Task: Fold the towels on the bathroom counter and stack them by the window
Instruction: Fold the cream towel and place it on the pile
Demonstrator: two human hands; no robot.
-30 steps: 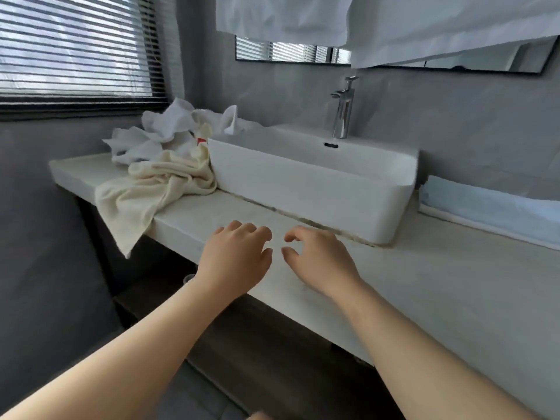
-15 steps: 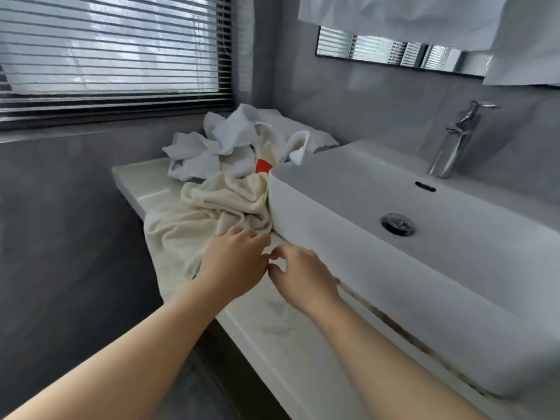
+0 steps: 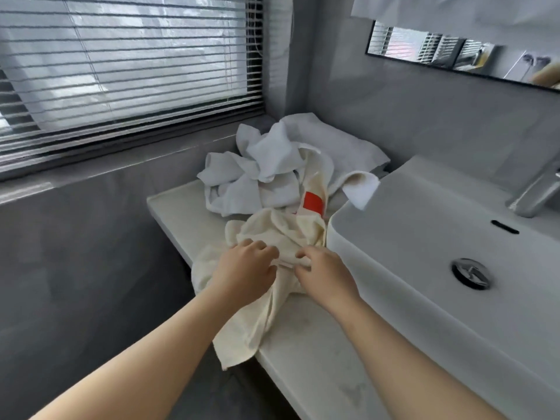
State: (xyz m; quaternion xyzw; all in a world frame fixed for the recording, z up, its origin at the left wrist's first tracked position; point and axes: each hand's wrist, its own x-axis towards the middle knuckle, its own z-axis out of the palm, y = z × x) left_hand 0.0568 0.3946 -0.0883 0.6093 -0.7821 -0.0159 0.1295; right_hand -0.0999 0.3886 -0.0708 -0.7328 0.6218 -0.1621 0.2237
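Centre frame: we are pinching a ridge of the cream towel [image 3: 281,230] with left hand [image 3: 247,269] and right hand [image 3: 325,278], fingers curled into the cloth. It is lying crumpled on the counter [image 3: 318,362], touching the sink [image 3: 394,237]. Judgement: best finding two corners and lifting clear of the white towels [image 3: 266,165] behind before spreading.

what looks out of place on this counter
The cream towel hangs unfolded off the front edge of the counter. Behind it the white towels lie in a crumpled heap, one corner flopped over the sink rim. A red patch shows among them; what it is, I cannot tell.
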